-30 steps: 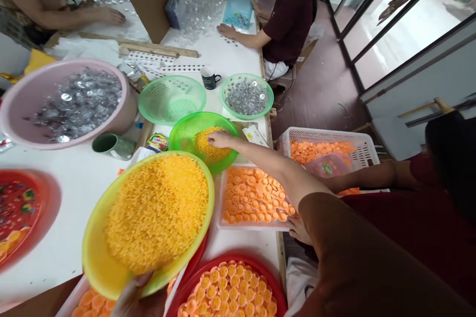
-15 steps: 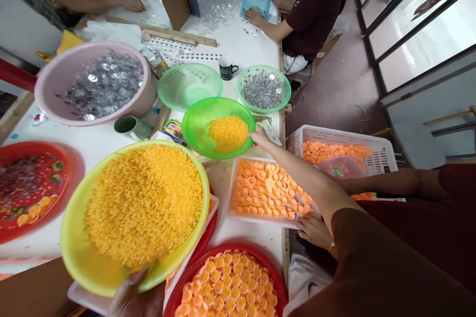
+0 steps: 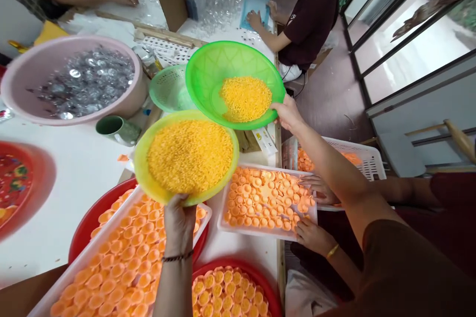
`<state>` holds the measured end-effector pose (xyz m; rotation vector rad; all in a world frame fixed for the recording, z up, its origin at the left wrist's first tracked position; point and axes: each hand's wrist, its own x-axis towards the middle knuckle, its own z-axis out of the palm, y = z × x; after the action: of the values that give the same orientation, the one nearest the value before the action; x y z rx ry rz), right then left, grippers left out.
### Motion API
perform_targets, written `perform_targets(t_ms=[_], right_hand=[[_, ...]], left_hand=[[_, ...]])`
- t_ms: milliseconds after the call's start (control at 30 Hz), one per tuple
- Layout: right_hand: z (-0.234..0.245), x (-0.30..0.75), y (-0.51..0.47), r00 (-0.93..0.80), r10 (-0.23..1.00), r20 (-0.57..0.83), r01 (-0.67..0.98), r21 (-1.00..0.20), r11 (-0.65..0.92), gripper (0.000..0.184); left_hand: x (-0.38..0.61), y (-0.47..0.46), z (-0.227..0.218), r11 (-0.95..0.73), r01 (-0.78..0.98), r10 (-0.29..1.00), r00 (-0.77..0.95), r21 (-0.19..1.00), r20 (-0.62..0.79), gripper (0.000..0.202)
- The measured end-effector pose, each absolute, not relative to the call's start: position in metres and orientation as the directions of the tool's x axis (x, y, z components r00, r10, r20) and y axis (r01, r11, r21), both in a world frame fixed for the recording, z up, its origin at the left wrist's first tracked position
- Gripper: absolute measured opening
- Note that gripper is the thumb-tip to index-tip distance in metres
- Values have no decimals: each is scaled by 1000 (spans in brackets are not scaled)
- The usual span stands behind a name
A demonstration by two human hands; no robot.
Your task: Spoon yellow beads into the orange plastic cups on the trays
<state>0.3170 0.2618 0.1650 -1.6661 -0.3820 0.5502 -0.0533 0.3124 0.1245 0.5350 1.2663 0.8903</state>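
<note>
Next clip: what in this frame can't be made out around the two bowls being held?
Head view only.
- left hand: fingertips go under the yellow bowl, hidden by its rim.
- green basket: inside mostly covered by the green bowl that the right hand holds.
- white crate: partly behind the right forearm.
- red tray: cut by the left edge.
- yellow pieces: too small to identify.

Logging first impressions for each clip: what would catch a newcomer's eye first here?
Two bowls of small yellow pieces are held up at centre: the left hand holds the yellow bowl by its near rim, the right hand the green bowl beyond it. Below lie spreads of orange caps; a pink basin of clear pieces sits at left.
</note>
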Motion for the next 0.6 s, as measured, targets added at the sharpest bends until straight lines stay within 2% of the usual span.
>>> perform_targets(t_ms=[100, 267, 400, 500, 600], right_hand=[[172, 315, 244, 825, 547, -144, -58, -984, -171, 29], [181, 312, 220, 839, 529, -126, -56, -988, -146, 36], [183, 310, 207, 823, 561, -87, -10, -990, -138, 41], [186, 301, 199, 809, 585, -54, 40, -988, -147, 40], [191, 286, 194, 802, 590, -92, 25, -982, -187, 37]], left_hand=[[-25, 321, 105, 596, -302, 794, 83, 744, -603, 23], [16, 331, 74, 644, -306, 759, 139, 701, -637, 32], [42, 338, 54, 665, -308, 740, 150, 680, -656, 36], [58, 343, 42, 657, -327, 745, 141, 680, -652, 40], [71, 347, 35, 653, -353, 747, 154, 670, -647, 42]])
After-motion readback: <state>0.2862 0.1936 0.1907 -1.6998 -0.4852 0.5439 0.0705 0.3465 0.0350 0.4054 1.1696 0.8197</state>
